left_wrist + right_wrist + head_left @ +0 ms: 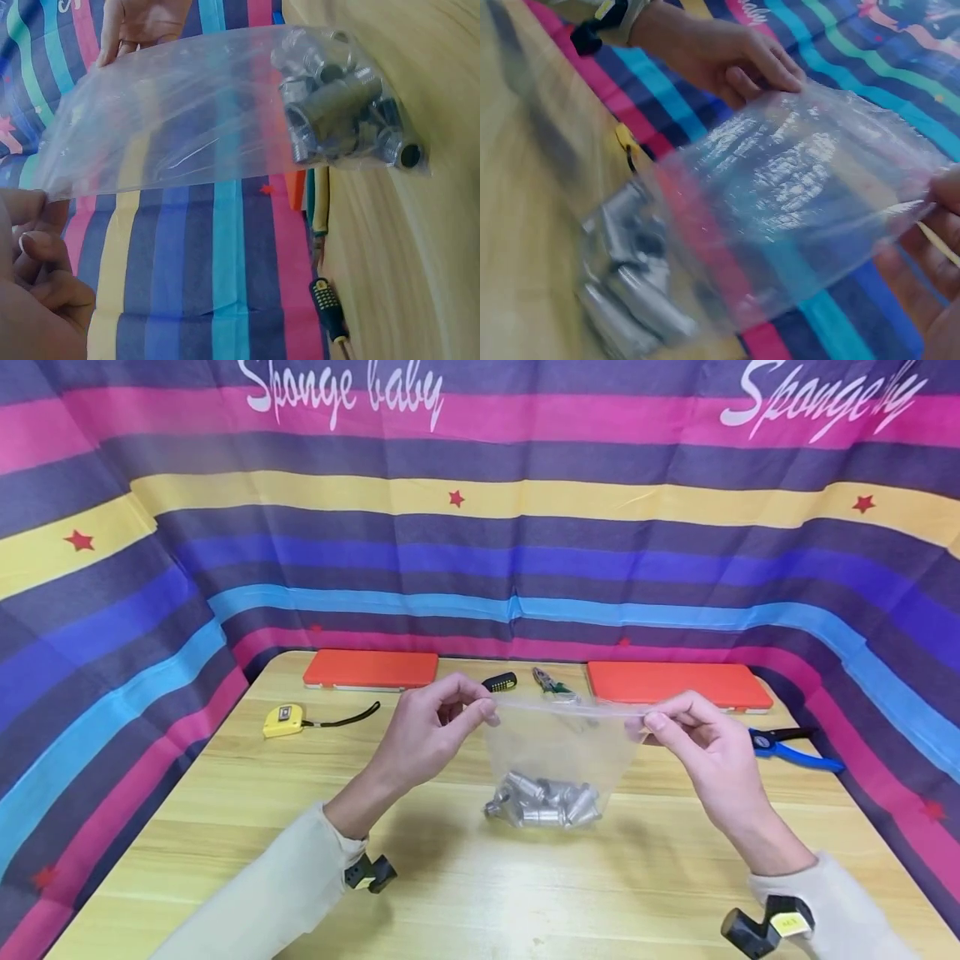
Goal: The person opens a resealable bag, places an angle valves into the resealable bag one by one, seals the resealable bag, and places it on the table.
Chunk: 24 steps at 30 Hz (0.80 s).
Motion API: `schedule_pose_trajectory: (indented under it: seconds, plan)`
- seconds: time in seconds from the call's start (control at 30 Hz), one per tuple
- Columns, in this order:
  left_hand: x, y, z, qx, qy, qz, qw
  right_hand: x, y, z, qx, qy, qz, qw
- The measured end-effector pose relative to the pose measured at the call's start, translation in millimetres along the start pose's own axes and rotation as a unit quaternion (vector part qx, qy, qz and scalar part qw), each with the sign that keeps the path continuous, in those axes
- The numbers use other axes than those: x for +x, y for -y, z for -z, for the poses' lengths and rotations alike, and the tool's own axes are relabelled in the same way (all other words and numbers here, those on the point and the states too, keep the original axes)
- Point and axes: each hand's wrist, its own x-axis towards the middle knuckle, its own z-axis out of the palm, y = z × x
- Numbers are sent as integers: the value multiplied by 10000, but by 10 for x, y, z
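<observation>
Wooden table (225, 827), striped cloth backdrop (480, 527) on three sides. Far edge: two orange cases, one left (371, 668), one right (677, 683). Between them a black-handled screwdriver (500, 681) and one pair of green-handled pliers (550, 682), partly hidden behind the bag's top edge. One yellow tape measure (283, 719) at far left, one pair of blue-handled pliers (795, 750) at far right, partly covered by the right hand.

Left hand (431, 727): fingers curled, thumb and forefinger pinching the left top corner of the clear zip bag (558, 747). Right hand (701, 745): likewise pinching the right top corner. The bag's top edge is stretched taut between them, held above the table at centre; its bottom hangs down to the tabletop.

Contents: a cluster of grey metal threaded fittings (543, 802) bunched at the bottom of the bag. Exact count cannot be told; the pieces overlap, several visible in the left wrist view (337, 105).

One bag, two hands on it.
</observation>
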Motion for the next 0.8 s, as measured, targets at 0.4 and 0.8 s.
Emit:
schedule_pose_trajectory:
  seconds: [0.4, 0.8]
  plan:
    - [-12, -63, -44, 153, 155, -437, 9988, 462, 726, -495, -3406, 1301, 918, 9266]
    - [-25, -87, -47, 175, 121, -561, 9982, 619, 564, -858, -3125, 1942, 845, 9260]
